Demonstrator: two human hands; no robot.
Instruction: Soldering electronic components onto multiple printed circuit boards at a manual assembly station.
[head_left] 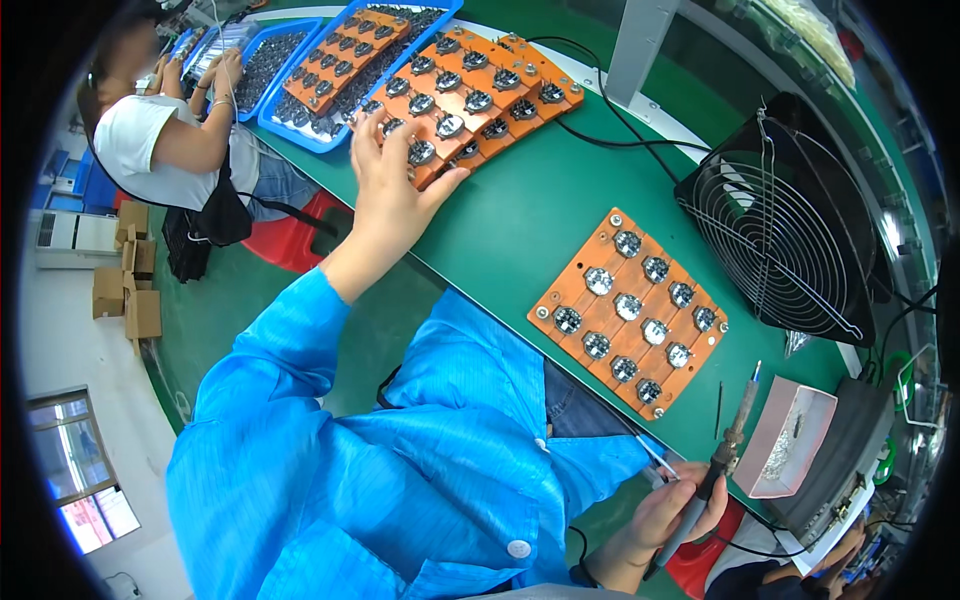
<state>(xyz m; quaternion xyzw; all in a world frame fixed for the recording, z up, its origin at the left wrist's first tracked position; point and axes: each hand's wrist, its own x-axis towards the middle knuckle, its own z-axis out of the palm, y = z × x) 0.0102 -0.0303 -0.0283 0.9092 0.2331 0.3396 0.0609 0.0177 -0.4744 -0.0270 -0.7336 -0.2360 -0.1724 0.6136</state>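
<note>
My left hand (388, 195) reaches to the upper middle, its fingers and thumb around the near left end of an orange fixture board (440, 82). That board carries rows of small round black-and-silver parts and lies over another orange board (553, 110). In my right hand (672, 508), at the lower right, is a soldering iron (728, 450) with its tip pointing up. A slim pale pointed tool (655, 455) also sticks out from between those fingers. Between my hands, a third orange board (628, 312) filled with similar round parts rests on the green table (490, 235).
Blue trays (330, 143) of small dark parts stand far left, one bearing another orange board (345, 60). A black fan (780, 220) stands at the right, near a pink box (790, 440) with small bits. A thin dark rod (719, 408) lies nearby. A co-worker (180, 140) sits left.
</note>
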